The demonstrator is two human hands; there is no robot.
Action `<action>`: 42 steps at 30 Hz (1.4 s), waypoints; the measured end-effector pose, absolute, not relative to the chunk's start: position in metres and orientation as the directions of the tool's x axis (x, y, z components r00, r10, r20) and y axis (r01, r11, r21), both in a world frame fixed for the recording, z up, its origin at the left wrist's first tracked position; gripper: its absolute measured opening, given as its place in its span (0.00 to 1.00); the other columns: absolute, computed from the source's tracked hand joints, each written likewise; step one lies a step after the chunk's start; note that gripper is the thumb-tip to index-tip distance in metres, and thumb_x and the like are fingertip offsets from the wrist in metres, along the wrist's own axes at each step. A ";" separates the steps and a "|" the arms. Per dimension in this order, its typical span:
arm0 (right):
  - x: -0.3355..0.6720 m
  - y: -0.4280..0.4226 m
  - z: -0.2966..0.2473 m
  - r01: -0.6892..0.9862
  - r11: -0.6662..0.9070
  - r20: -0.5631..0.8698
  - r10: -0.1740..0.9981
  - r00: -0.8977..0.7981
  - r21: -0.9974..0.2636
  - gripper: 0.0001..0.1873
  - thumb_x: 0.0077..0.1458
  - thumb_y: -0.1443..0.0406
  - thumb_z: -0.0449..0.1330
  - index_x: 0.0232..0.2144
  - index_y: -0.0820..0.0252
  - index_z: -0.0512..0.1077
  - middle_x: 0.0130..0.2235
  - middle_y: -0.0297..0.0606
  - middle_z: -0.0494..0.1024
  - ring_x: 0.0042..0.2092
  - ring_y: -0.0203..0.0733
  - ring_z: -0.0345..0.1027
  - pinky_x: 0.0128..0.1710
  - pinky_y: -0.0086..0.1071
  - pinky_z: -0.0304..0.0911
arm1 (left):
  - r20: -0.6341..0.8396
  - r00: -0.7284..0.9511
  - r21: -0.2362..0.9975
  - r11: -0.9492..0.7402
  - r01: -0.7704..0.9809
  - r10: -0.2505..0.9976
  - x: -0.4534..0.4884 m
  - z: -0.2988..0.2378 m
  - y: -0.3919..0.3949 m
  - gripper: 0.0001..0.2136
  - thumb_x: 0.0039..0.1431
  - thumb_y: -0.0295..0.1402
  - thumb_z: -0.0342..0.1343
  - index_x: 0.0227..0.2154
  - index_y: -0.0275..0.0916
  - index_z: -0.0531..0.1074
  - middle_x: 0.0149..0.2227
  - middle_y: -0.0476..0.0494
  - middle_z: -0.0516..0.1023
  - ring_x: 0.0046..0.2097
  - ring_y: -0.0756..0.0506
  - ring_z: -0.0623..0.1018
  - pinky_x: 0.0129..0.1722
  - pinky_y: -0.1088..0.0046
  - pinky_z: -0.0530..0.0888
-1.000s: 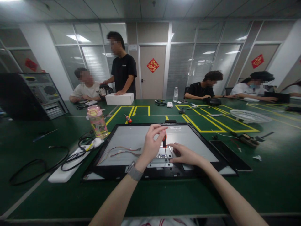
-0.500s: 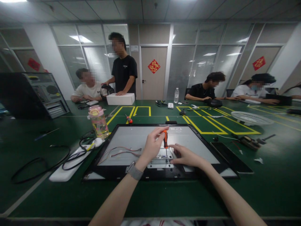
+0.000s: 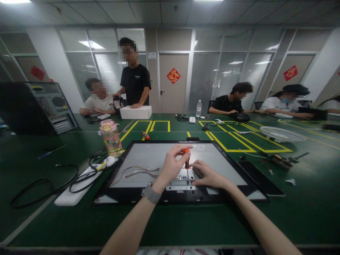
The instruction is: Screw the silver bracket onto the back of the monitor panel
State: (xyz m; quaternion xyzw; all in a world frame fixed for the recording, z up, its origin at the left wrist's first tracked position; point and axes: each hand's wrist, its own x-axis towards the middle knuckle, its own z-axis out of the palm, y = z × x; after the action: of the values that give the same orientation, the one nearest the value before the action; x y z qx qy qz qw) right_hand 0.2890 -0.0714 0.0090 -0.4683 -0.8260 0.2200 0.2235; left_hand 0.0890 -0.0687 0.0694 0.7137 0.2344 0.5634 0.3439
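In the head view my left hand (image 3: pixel 174 163) is closed around the orange and black handle of a screwdriver (image 3: pixel 187 164). The screwdriver stands nearly upright, its shaft pointing down at a metal bracket (image 3: pixel 175 188). That bracket is on the grey back of a flat display panel (image 3: pixel 225 161) with a black frame, lying on the table. My right hand (image 3: pixel 207 174) rests at the bracket's right side, index finger and thumb apart near the shaft and its tip. Thin wires (image 3: pixel 142 171) lie on the panel to the left. The tip's exact contact is too small to tell.
Left of the panel are a pink-lidded bottle (image 3: pixel 110 138), a white power strip (image 3: pixel 71 194) and black cables. A black slab-like device (image 3: pixel 259 178) lies to the right. Behind are a red screwdriver (image 3: pixel 145 135) and a white box (image 3: pixel 136 112) under a standing person's hand.
My left fingers have shifted around the screwdriver handle, and the handle stands a little straighter. My right hand stays by the bracket. The standing person across the table has turned slightly left.
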 end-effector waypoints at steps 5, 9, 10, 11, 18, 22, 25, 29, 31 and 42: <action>0.290 -0.069 0.006 0.645 0.483 0.173 0.858 -0.484 -0.592 0.33 0.44 0.54 0.69 0.51 0.58 0.67 0.53 0.44 0.65 0.55 0.53 0.58 0.58 0.45 0.53 | 0.646 0.289 0.747 -0.664 -0.046 0.707 0.089 0.072 -0.073 0.12 0.60 0.27 0.50 0.43 0.40 0.77 0.39 0.43 0.73 0.42 0.47 0.74 0.42 0.72 0.72; 0.291 -0.069 0.006 0.653 0.478 0.166 0.861 -0.482 -0.587 0.34 0.44 0.53 0.68 0.51 0.58 0.66 0.53 0.44 0.65 0.56 0.54 0.57 0.58 0.46 0.52 | 0.639 0.292 0.752 -0.658 -0.044 0.712 0.090 0.072 -0.075 0.12 0.59 0.27 0.52 0.43 0.39 0.76 0.38 0.44 0.73 0.40 0.48 0.74 0.41 0.72 0.72; 0.291 -0.069 0.007 0.655 0.476 0.163 0.862 -0.481 -0.587 0.34 0.44 0.53 0.68 0.52 0.59 0.66 0.53 0.45 0.65 0.55 0.54 0.57 0.58 0.46 0.52 | 0.640 0.272 0.752 -0.659 -0.030 0.718 0.090 0.072 -0.075 0.10 0.58 0.28 0.54 0.41 0.39 0.77 0.37 0.44 0.73 0.38 0.48 0.73 0.40 0.73 0.72; 0.290 -0.069 0.007 0.658 0.474 0.160 0.863 -0.480 -0.585 0.34 0.44 0.53 0.68 0.51 0.59 0.66 0.53 0.45 0.65 0.55 0.54 0.58 0.58 0.46 0.52 | 0.642 0.255 0.750 -0.661 -0.017 0.723 0.091 0.072 -0.075 0.10 0.57 0.28 0.56 0.40 0.39 0.77 0.36 0.44 0.72 0.38 0.49 0.73 0.39 0.73 0.72; 0.291 -0.069 0.007 0.671 0.480 0.148 0.859 -0.489 -0.566 0.33 0.45 0.54 0.67 0.52 0.57 0.65 0.55 0.45 0.65 0.56 0.55 0.57 0.58 0.47 0.52 | 0.640 0.312 0.753 -0.654 -0.074 0.702 0.090 0.069 -0.072 0.13 0.61 0.28 0.51 0.46 0.42 0.75 0.43 0.42 0.74 0.45 0.46 0.74 0.44 0.69 0.72; 0.292 -0.068 0.005 0.673 0.484 0.147 0.857 -0.495 -0.559 0.34 0.46 0.53 0.67 0.53 0.57 0.65 0.55 0.45 0.64 0.56 0.55 0.58 0.57 0.47 0.53 | 0.650 0.263 0.746 -0.665 -0.040 0.713 0.091 0.069 -0.073 0.09 0.56 0.29 0.58 0.39 0.41 0.78 0.37 0.44 0.72 0.40 0.47 0.73 0.40 0.72 0.72; 0.292 -0.068 0.005 0.686 0.480 0.134 0.859 -0.494 -0.547 0.35 0.46 0.52 0.66 0.54 0.57 0.64 0.55 0.45 0.64 0.56 0.56 0.57 0.57 0.47 0.53 | 0.635 0.280 0.758 -0.650 -0.051 0.720 0.091 0.069 -0.074 0.11 0.58 0.28 0.53 0.41 0.41 0.77 0.40 0.43 0.72 0.42 0.47 0.73 0.42 0.70 0.72; 0.292 -0.069 0.007 0.689 0.487 0.131 0.855 -0.502 -0.537 0.34 0.47 0.52 0.66 0.54 0.56 0.64 0.56 0.45 0.64 0.57 0.55 0.56 0.58 0.45 0.52 | 0.619 0.313 0.773 -0.629 -0.084 0.720 0.092 0.068 -0.074 0.13 0.60 0.27 0.50 0.44 0.40 0.75 0.43 0.43 0.74 0.43 0.47 0.74 0.43 0.69 0.72; 0.292 -0.069 0.007 0.686 0.491 0.134 0.852 -0.505 -0.537 0.35 0.47 0.52 0.66 0.55 0.57 0.64 0.56 0.45 0.64 0.57 0.54 0.56 0.59 0.45 0.52 | 0.631 0.277 0.761 -0.647 -0.041 0.724 0.092 0.067 -0.073 0.10 0.58 0.28 0.54 0.42 0.40 0.76 0.39 0.43 0.73 0.41 0.47 0.74 0.42 0.70 0.72; 0.291 -0.070 0.009 0.684 0.496 0.136 0.849 -0.510 -0.535 0.33 0.47 0.52 0.66 0.54 0.56 0.65 0.55 0.45 0.65 0.56 0.54 0.57 0.58 0.46 0.53 | 0.649 0.254 0.749 -0.662 -0.042 0.718 0.091 0.066 -0.071 0.10 0.57 0.29 0.55 0.41 0.41 0.77 0.37 0.44 0.72 0.39 0.48 0.73 0.40 0.71 0.72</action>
State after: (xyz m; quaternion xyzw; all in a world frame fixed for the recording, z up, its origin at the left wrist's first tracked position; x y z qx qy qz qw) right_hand 0.2913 -0.0697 0.0089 -0.4549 -0.8427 0.2120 0.1950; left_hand 0.0910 -0.0707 0.0663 0.7164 0.2357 0.5636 0.3371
